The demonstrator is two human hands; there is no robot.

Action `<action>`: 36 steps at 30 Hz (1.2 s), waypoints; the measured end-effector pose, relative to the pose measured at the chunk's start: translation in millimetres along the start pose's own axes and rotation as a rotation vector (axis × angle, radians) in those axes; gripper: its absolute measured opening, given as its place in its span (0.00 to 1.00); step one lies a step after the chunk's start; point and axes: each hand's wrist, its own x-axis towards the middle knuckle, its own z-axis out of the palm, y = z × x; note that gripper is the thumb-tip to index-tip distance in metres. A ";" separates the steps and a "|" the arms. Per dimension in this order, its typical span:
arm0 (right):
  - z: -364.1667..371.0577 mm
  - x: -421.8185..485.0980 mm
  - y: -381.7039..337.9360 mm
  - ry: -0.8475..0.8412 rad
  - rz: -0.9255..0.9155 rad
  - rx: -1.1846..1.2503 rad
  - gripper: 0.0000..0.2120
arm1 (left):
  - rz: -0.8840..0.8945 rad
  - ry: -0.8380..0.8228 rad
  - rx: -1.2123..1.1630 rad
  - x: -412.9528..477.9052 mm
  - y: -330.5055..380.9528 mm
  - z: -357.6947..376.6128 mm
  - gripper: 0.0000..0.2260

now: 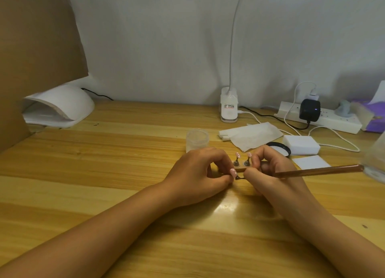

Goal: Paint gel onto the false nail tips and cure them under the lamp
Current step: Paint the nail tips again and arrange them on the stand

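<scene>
A pink tip (232, 171) sits just above the table (104, 173) at centre, pinched between the thumb and curled fingers of the left hand (198, 173), its painted face turned up and to the right. The dark end of the brush (316, 171) touches the tip's lower edge. The right hand (277, 173) grips the brush low down with its fingers curled tight, and the brown handle slants away to the right. Both hands rest knuckle to knuckle, with the forearms lying on the wood and converging from the lower corners. Just behind the fingers, two more pink tips (237, 155) stand upright on small metal stands. Beyond them are a frosted jar (196, 139), a crumpled tissue (250, 136), a black ring lid (279, 147) and a white block (301, 145). The white curing lamp (58, 107) sits well apart at the far left, its opening facing left.
</scene>
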 end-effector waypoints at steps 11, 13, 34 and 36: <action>-1.3 3.3 7.1 0.014 0.050 0.081 0.07 | -0.045 -0.007 0.022 0.5 -1.8 -0.7 0.03; -1.4 3.1 7.3 -0.004 0.054 0.061 0.07 | -0.048 -0.003 0.031 0.5 -2.2 -0.5 0.03; -1.5 3.6 8.0 0.080 0.091 0.114 0.08 | -0.032 0.006 -0.009 0.0 -2.9 -0.7 0.04; -2.3 2.8 6.7 0.095 0.091 0.154 0.09 | -0.029 -0.001 -0.015 0.2 -2.5 -1.0 0.04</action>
